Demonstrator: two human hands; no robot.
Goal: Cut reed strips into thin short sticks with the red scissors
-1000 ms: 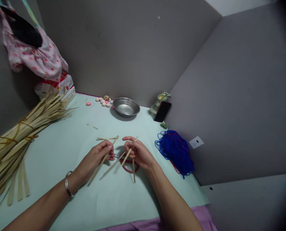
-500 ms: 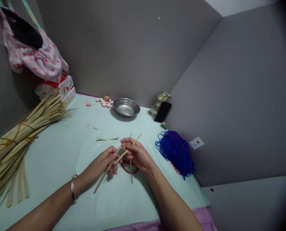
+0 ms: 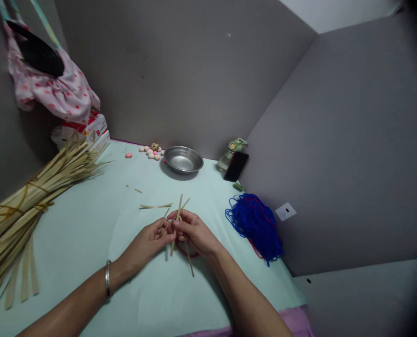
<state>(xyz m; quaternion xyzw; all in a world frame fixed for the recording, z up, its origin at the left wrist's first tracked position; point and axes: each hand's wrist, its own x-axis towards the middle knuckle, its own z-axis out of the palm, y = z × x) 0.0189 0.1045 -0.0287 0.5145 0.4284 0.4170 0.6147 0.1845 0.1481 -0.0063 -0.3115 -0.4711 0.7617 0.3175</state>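
Note:
Several narrow, pale straw strips (image 3: 179, 206) cross one another between my two hands above the table. My left hand (image 3: 155, 236), with a silver bangle at the wrist, is closed on the strips, its fingertips meeting the right ones. My right hand (image 3: 190, 229) pinches the crossing from the other side, and one strip hangs down below its fingers. Under the hands lies a red ring-shaped thing (image 3: 193, 255), mostly hidden. Two short strips (image 3: 155, 206) rest crossed on the table just beyond my left hand.
A large tied bundle of straw strips (image 3: 36, 196) lies at the left. Farther back are a metal bowl (image 3: 183, 160), small pale and pink egg-shaped pieces (image 3: 151, 156), a bottle (image 3: 227, 159) and a phone (image 3: 235, 166). Blue cord (image 3: 254, 227) is heaped at the right.
The held strips have been turned from a slant to nearly upright. My left fingers have moved up and closed in beside my right hand, and the right hand has shifted slightly left.

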